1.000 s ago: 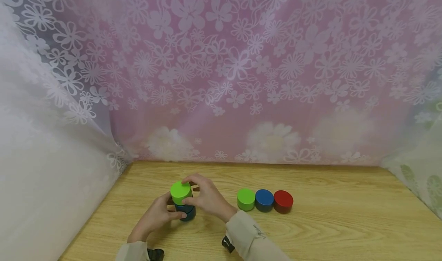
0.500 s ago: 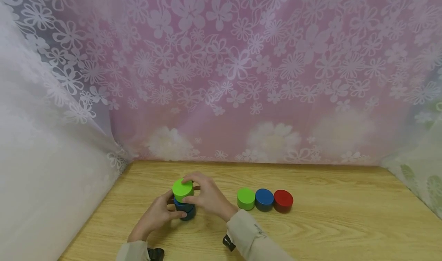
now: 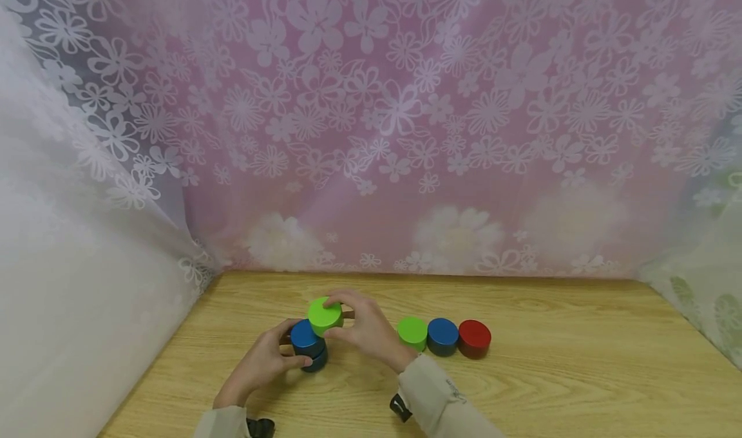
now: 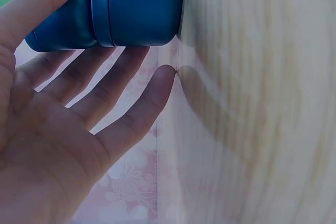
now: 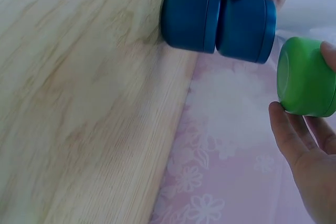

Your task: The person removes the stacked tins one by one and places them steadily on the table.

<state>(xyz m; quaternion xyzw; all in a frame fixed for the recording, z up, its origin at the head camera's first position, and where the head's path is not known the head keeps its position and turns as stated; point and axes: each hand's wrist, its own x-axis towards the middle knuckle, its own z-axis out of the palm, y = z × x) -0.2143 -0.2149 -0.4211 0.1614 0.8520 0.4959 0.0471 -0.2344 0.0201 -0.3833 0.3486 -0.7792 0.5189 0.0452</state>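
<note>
Two small round blue tins with lids stand stacked at the left of the table, the upper tin [image 3: 305,335] slightly out of line with the lower tin [image 3: 316,362]. My left hand [image 3: 262,364] holds the stack, its thumb at the joint between the tins and its fingers round the far side. Just above and right of the stack, my right hand [image 3: 371,332] grips a bright green tin [image 3: 323,314] between thumb and fingers. In the right wrist view a gap separates the green tin [image 5: 303,77] from the upper blue one [image 5: 247,27].
To the right, a green tin [image 3: 412,332], a blue tin [image 3: 443,336] and a red tin [image 3: 475,339] stand in a row on the wooden table [image 3: 556,386]. A pink flowered curtain [image 3: 371,135] hangs behind, with pale cloth [image 3: 75,283] at the left side.
My right hand has lifted the green tin off the upper blue tin and carried it to the right, uncovering that blue lid. The left hand stays in place.
</note>
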